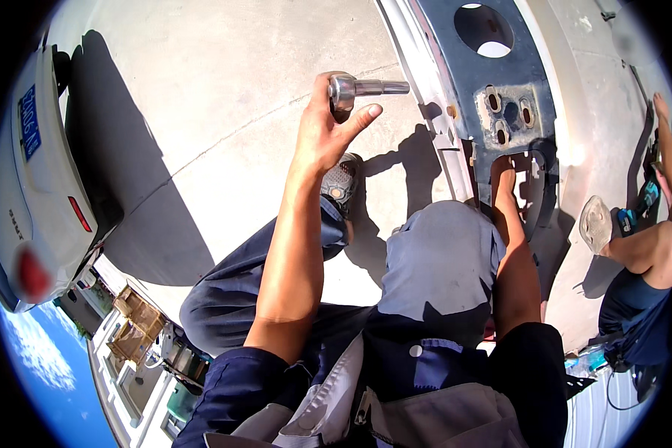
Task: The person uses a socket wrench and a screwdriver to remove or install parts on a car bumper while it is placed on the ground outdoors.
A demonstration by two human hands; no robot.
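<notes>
"How far along is the work?"

"One white car (48,187) is parked at nine o'clock. One dark metal panel (526,67), at one o'clock, is reached into, so the work is judged under way; what is done or left cannot be told."

"And the count?"

"Two hands: the right hand (503,176), at two o'clock, is partly hidden by the panel, its grip unreadable. By the left hand (327,133), at twelve, one socket wrench (344,91) is clasped in a curled grip, apart from the panel. Three slots (493,98) are seen there."
</notes>
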